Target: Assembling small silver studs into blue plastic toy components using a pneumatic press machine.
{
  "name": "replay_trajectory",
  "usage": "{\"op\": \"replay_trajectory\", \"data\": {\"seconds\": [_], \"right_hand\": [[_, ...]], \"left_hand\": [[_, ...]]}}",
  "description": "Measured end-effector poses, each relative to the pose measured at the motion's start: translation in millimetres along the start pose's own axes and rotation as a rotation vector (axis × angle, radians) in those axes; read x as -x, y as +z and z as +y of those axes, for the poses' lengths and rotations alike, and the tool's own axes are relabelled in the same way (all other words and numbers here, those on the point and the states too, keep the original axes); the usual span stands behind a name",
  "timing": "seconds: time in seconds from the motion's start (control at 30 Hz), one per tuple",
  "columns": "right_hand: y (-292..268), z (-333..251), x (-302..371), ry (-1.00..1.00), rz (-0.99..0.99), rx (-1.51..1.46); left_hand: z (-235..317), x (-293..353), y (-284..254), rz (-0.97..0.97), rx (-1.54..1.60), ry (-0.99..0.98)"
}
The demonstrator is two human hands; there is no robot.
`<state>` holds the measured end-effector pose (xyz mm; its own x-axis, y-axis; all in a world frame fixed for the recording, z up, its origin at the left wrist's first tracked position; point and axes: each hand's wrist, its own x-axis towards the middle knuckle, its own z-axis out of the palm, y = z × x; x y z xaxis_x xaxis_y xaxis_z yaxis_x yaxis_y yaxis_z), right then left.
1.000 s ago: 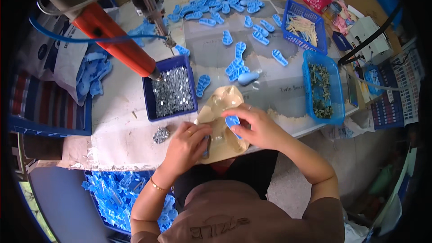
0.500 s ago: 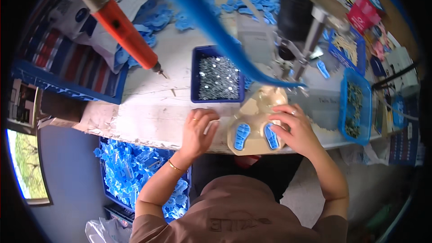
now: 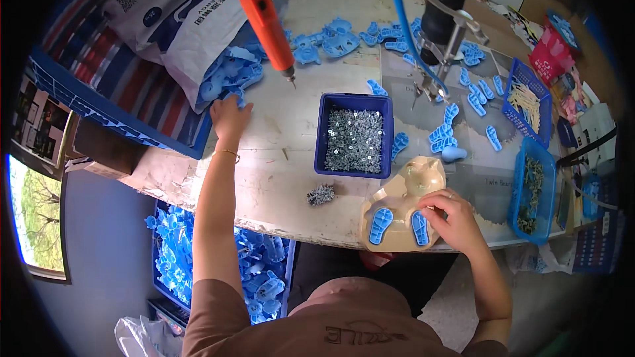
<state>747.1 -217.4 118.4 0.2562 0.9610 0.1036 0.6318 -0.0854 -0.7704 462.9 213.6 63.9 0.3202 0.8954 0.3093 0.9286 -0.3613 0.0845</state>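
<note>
My left hand (image 3: 230, 119) reaches to the heap of blue plastic parts (image 3: 231, 74) at the mouth of a white sack; its thumb stands apart from the fingers, which touch a part's edge. My right hand (image 3: 455, 221) is at a tan moulded fixture (image 3: 395, 193), thumb and fingertips pinched together over the right blue foot-shaped piece (image 3: 419, 227). Whatever is in that pinch is too small to make out. A matching blue foot-shaped piece (image 3: 381, 226) lies in the fixture's left hollow. Behind the fixture stands a dark blue tray of small metal screws (image 3: 354, 139).
An orange electric screwdriver (image 3: 262, 21) hangs over the table, tip down. A small pile of screws (image 3: 321, 194) lies before the tray. Loose blue pieces (image 3: 476, 96) and a light-blue bin (image 3: 533, 188) are at right. A crate of blue parts (image 3: 175, 251) stands below left.
My left hand has gone from beside the fixture out to the blue parts at far left. My right hand stays at the fixture, its fingertips drawn together. The view has shifted.
</note>
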Motion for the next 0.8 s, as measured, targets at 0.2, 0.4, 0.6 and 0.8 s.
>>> {"op": "replay_trajectory", "data": {"seconds": [0.2, 0.4, 0.6, 0.8], "right_hand": [[-0.1, -5.4, -4.4, -0.016, -0.037, 0.005], [-1.6, -8.1, -1.5, 0.058, -0.031, -0.063], [21.7, -61.6, -7.1, -0.204, -0.004, -0.176], [6.1, -70.1, 6.2, -0.431, -0.036, -0.02]], "left_hand": [[-49.8, 24.9, 7.6, 0.156, 0.47, 0.19], [-53.1, 68.6, -76.6, -0.363, 1.52, -0.119], [2.7, 155.9, -103.9, -0.85, 1.845, 0.216], [106.0, 216.2, -100.1, -0.839, 1.91, 0.09]]}}
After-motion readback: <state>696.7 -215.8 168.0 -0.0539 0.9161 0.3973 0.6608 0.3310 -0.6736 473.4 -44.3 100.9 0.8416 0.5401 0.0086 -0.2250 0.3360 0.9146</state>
